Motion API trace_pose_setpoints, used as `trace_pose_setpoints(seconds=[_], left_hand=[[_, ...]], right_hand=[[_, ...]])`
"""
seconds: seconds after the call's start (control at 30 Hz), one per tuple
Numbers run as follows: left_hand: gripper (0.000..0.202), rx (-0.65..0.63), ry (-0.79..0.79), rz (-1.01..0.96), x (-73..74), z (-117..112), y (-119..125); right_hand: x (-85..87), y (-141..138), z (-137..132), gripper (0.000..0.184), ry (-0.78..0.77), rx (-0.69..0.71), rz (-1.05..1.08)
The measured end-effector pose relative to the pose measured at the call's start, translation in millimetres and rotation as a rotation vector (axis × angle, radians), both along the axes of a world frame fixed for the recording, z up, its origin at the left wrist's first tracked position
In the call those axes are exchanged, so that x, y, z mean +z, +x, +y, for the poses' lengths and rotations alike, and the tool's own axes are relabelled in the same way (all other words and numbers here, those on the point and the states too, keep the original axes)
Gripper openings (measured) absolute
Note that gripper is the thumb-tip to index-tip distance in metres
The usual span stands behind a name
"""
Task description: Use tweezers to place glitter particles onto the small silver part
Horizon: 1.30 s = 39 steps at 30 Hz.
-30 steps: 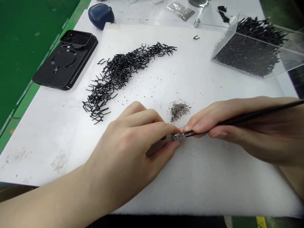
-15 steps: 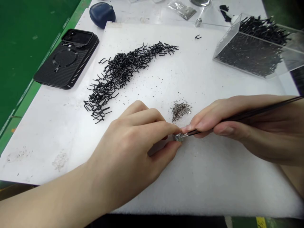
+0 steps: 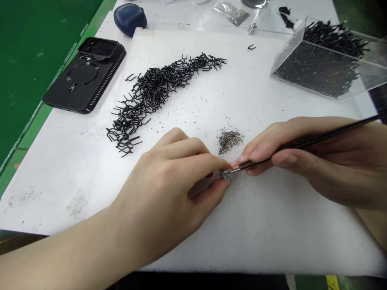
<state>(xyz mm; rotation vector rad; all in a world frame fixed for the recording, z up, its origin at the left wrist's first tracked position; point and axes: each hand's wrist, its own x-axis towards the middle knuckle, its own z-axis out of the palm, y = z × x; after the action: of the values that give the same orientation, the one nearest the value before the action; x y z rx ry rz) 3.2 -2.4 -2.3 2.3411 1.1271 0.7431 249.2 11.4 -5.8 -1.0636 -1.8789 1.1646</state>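
Observation:
My left hand (image 3: pixel 169 181) rests on the white foam pad (image 3: pixel 272 233), its thumb and fingers pinched on a small metal piece (image 3: pixel 227 174). My right hand (image 3: pixel 317 161) grips black tweezers (image 3: pixel 305 143), whose tips touch that metal piece. Just behind the fingertips lies a little heap of tiny grey metal bits (image 3: pixel 229 139). A long pile of black bent clips (image 3: pixel 151 94) stretches across the pad to the left and behind my left hand.
A clear plastic box (image 3: pixel 320 68) full of black clips sits tilted at the back right. A black phone (image 3: pixel 84 74) lies at the left edge, a dark blue case (image 3: pixel 130 18) behind it. One stray clip (image 3: pixel 250 47) and a small bag (image 3: pixel 231 12) lie at the back.
The right hand has drawn back slightly along the tweezers and their rear end has risen a little. The left hand and the metal piece stay in place.

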Motion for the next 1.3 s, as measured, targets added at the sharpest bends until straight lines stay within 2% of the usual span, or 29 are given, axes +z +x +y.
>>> trace_pose_setpoints(seconds=[0.17, 0.33, 0.83, 1.3], left_hand=[[0.013, -0.001, -0.017, 0.0, 1.4, 1.6, 1.3], [0.011, -0.002, -0.003, -0.011, 1.9, 2.5, 0.9], [0.01, -0.007, 0.006, -0.023, -3.0, -1.0, -1.4], [0.011, -0.022, 0.007, -0.023, 0.4, 0.8, 0.8]], right_hand=[[-1.3, 0.4, 0.8, 0.012, 0.007, 0.006, -0.016], [-2.4, 1.2, 1.7, 0.021, 0.019, 0.066, 0.021], [-2.3, 2.0, 1.1, 0.02, -0.009, 0.064, 0.03], [-3.4, 1.5, -0.4, 0.018, 0.002, 0.037, 0.043]])
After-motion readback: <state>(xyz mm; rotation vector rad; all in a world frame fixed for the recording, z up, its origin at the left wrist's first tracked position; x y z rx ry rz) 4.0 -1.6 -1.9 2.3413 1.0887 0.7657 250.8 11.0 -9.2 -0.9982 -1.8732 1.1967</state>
